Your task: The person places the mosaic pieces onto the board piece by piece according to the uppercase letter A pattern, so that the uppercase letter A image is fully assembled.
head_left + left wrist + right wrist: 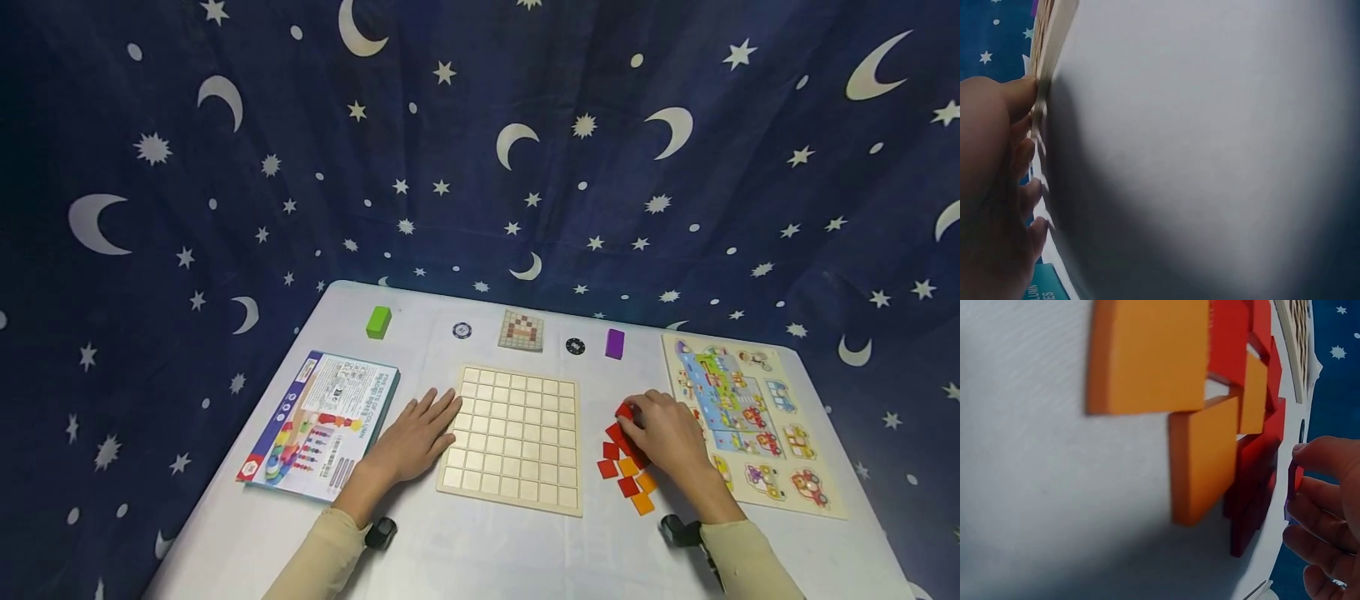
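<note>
My right hand (670, 435) pinches a small red square tile (1295, 478) between thumb and fingers. It hovers at the far end of a loose group of red and orange tiles, among them an orange tile (1210, 464) and a red tile (607, 469). My left hand (417, 435) rests palm down with its fingers spread, the fingertips at the left edge of a wooden grid board (517, 442). In the left wrist view, the thumb (1019, 97) lies against the board's edge. The board's square cells hold no tiles.
Behind the board lie a pattern card (521, 331), two round chips, a green block (378, 322) and a purple block (615, 343). A printed box (330, 425) is at left. A wooden picture puzzle (757, 417) lies at right, partly under my right hand.
</note>
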`<action>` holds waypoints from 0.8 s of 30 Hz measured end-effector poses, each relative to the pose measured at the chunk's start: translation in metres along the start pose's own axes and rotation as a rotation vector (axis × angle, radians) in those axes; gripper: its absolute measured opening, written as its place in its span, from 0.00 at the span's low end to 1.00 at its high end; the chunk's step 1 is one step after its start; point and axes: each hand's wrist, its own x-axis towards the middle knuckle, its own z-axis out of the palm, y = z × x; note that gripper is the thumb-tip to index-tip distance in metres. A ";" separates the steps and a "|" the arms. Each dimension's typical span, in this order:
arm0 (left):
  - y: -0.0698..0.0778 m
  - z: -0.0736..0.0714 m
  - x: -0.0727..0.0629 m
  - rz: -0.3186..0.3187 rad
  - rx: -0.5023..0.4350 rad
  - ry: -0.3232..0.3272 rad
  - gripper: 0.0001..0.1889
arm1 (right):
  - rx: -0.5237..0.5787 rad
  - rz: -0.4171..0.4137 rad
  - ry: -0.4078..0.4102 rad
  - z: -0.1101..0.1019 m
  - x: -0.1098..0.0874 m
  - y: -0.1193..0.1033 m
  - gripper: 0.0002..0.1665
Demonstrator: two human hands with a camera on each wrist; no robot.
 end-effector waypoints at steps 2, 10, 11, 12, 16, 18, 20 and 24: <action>0.000 0.000 -0.001 -0.010 0.000 -0.009 0.32 | 0.000 -0.019 0.024 0.000 0.001 -0.001 0.23; 0.001 -0.002 -0.002 -0.032 -0.014 -0.014 0.31 | 0.031 -0.059 0.056 -0.004 0.013 -0.017 0.22; 0.001 -0.002 -0.002 -0.034 -0.015 -0.017 0.31 | 0.035 -0.061 0.050 -0.005 0.016 -0.021 0.22; 0.001 -0.002 -0.002 -0.036 -0.015 -0.019 0.32 | 0.040 -0.063 0.042 -0.005 0.018 -0.024 0.22; 0.000 -0.001 -0.001 -0.038 -0.007 -0.028 0.32 | 0.043 -0.100 0.012 -0.006 0.031 -0.042 0.20; -0.001 0.000 -0.001 -0.038 -0.006 -0.027 0.32 | 0.045 -0.123 0.000 -0.006 0.038 -0.051 0.19; -0.001 0.001 0.000 -0.034 -0.012 -0.021 0.32 | 0.054 -0.146 -0.006 -0.005 0.045 -0.060 0.18; 0.000 0.002 0.000 -0.036 -0.022 -0.018 0.32 | 0.078 -0.189 -0.014 0.000 0.057 -0.077 0.17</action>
